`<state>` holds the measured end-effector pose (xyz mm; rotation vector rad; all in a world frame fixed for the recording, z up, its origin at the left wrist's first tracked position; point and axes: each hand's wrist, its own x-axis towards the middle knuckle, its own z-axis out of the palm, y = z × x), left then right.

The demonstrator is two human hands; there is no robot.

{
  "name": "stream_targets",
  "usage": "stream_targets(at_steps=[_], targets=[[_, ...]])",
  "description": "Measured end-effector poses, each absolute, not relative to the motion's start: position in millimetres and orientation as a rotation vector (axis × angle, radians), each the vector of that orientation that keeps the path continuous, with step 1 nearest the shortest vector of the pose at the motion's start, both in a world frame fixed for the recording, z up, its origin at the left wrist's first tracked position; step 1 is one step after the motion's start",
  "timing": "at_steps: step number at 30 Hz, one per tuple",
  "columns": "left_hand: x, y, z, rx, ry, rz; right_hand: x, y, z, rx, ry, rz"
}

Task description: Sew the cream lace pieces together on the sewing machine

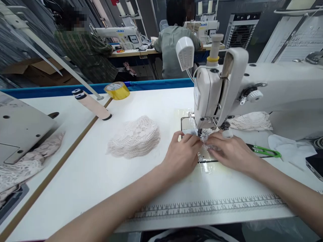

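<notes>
Both my hands rest on the white table under the head of a white sewing machine [217, 84]. My left hand [183, 154] has its fingers curled and pinched on a small white lace piece [207, 138] lying at the needle plate. My right hand [228, 151] presses on the same lace piece from the right, fingers close together. The piece is mostly hidden by my fingers. A stack of white lace pieces [135, 137] lies to the left of my left hand.
Green thread snips [266, 151] and a white cloth [290, 149] lie to the right. More lace [249, 121] sits behind the machine. A cream thread cone [92, 105] and yellow tape roll [117, 90] lie at the back left. A ruler strip [207, 205] runs along the front edge. Two people sit at machines beyond.
</notes>
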<state>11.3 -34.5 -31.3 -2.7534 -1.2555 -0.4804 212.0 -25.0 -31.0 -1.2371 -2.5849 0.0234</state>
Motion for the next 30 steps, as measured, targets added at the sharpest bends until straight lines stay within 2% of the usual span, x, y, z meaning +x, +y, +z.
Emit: stream_targets(at_steps=[9,18,30], targets=[[19,-3,-31,-2.869,-1.263,-0.535,210,-25,-30,-1.261,-2.559,-0.008],[16,-8,-22,-2.955,-1.308,-0.482,206,-22,-41,-1.291,-2.452,-0.242],[17,-6,-33,-2.923,-1.587,-0.777,210,-21,-39,-1.274,-2.486,-0.185]])
